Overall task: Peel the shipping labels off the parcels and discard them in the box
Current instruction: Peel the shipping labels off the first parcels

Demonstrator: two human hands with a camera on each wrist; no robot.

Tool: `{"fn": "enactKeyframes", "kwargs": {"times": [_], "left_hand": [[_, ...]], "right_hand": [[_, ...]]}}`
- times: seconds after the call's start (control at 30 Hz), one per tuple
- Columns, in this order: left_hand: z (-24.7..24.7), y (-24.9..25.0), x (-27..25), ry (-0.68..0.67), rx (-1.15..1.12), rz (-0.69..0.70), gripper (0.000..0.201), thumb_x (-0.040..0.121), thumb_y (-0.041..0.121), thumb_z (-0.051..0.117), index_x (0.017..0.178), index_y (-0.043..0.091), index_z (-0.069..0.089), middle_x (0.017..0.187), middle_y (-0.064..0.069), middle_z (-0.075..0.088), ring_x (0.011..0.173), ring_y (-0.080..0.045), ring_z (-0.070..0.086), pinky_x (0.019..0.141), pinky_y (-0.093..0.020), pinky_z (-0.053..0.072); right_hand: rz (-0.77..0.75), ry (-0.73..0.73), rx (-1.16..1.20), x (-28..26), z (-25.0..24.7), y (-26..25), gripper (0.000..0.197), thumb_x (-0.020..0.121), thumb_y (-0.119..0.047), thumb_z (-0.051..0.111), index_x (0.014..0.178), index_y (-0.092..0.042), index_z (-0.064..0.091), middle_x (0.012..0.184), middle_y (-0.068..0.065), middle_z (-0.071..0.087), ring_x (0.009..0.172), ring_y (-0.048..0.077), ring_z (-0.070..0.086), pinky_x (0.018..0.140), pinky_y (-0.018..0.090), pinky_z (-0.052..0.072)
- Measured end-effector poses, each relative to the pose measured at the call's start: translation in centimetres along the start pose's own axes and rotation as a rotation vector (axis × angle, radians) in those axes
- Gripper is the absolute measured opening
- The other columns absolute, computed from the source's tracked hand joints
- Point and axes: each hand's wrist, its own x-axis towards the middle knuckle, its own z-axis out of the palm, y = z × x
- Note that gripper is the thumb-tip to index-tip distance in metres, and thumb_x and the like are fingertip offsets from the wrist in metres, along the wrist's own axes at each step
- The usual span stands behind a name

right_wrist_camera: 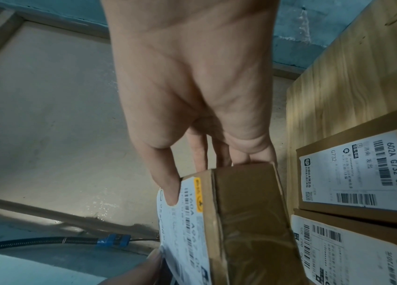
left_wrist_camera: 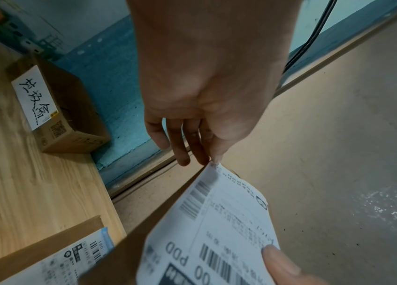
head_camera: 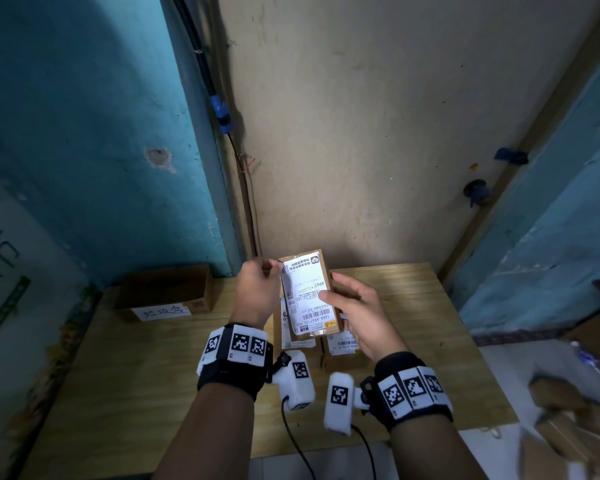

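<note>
Seemingly left hand (head_camera: 257,289) pinches label (head_camera: 305,296) corner; parcel (right_wrist_camera: 248,221) underside hidden.

- Left hand (head_camera: 257,292) is raised above the table, back toward the head camera, thumb and fingertips (left_wrist_camera: 213,158) pinching the label's (head_camera: 307,296) far corner.
- Right hand (head_camera: 357,313) grips the parcel (right_wrist_camera: 248,221) from its right side, thumb (head_camera: 326,295) pressed on the label face, fingers behind.
- Both forearms reach forward, wrists banded.
</note>
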Motion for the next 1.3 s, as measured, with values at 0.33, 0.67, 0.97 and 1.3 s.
{"fn": "enactKeyframes", "kwargs": {"times": [0.33, 0.67, 0.97, 1.3], "left_hand": [[0.0, -0.2, -0.5, -0.033, -0.045, 0.003, 0.017, 0.1, 0.019, 0.055, 0.091, 0.013, 0.067, 0.09, 0.003, 0.069, 0.088, -0.009, 0.063, 0.071, -0.024, 0.046], [-0.6, 0.1, 0.4, -0.078, -0.171, 0.066, 0.013, 0.094, 0.018, 0.065, 0.094, 0.005, 0.067, 0.089, -0.001, 0.073, 0.087, -0.012, 0.067, 0.074, -0.024, 0.052], [-1.2, -0.9, 0.0, 0.038, -0.181, 0.098, 0.018, 0.09, 0.013, 0.07, 0.108, 0.01, 0.072, 0.091, 0.003, 0.072, 0.084, 0.0, 0.066, 0.068, -0.007, 0.05], [-1.4, -0.7, -0.7, 0.117, -0.1, 0.051, 0.008, 0.09, 0.019, 0.071, 0.087, 0.015, 0.078, 0.079, 0.012, 0.073, 0.069, 0.007, 0.064, 0.054, -0.001, 0.042]], "right_hand": [[-0.008, 0.011, 0.006, -0.2, -0.1, 0.0, 0.044, 0.086, -0.006, 0.076, 0.124, -0.023, 0.064, 0.102, -0.003, 0.077, 0.1, 0.021, 0.074, 0.09, 0.045, 0.06], [0.025, -0.007, 0.06, 0.4, 0.0, -0.4, 0.057, 0.088, -0.015, 0.076, 0.141, -0.016, 0.054, 0.109, 0.005, 0.078, 0.1, 0.021, 0.075, 0.095, 0.047, 0.058], [-0.017, -0.009, 0.01, -0.3, 0.8, -0.3, 0.051, 0.087, -0.011, 0.077, 0.134, -0.017, 0.061, 0.106, -0.002, 0.078, 0.1, 0.017, 0.075, 0.096, 0.047, 0.058], [-0.09, 0.012, -0.047, -0.6, 1.4, -0.5, 0.036, 0.086, -0.01, 0.078, 0.118, -0.024, 0.068, 0.104, -0.005, 0.078, 0.098, 0.015, 0.075, 0.088, 0.038, 0.061]]}}
